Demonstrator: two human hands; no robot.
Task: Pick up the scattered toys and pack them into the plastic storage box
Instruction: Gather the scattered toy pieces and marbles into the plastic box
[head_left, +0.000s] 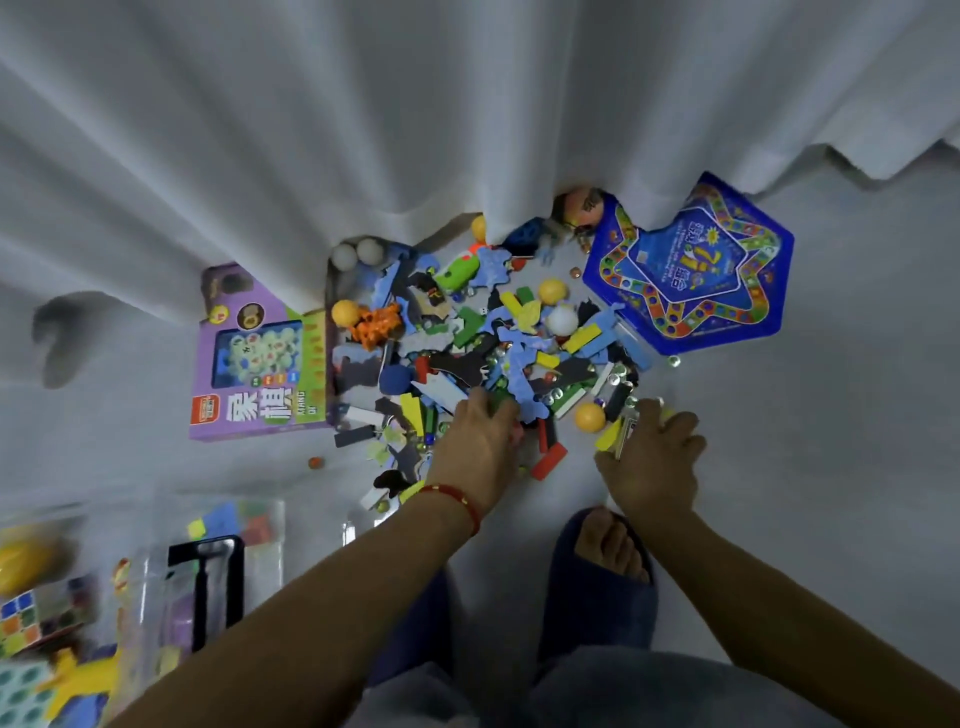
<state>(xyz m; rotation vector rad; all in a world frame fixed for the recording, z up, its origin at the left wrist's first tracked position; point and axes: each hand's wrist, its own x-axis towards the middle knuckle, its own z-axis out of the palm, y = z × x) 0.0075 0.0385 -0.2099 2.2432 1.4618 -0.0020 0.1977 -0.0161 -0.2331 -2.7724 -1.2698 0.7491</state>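
Observation:
A heap of scattered toys (483, 332) lies on the grey floor below a white curtain: flat blue and black pieces, coloured blocks, yellow and white balls, glass marbles. My left hand (480, 441), with a red bracelet on its wrist, reaches into the heap's near edge with fingers curled over pieces. My right hand (652, 457) grips several small pieces, among them a yellow block (609, 435). The clear plastic storage box (156, 587) sits at the lower left, blurred, with toys inside.
A purple game box (249, 374) lies left of the heap and a blue star-shaped board game (691, 270) to its right. A red block (549, 460) lies between my hands. My foot in a dark blue slipper (597, 587) stands close below.

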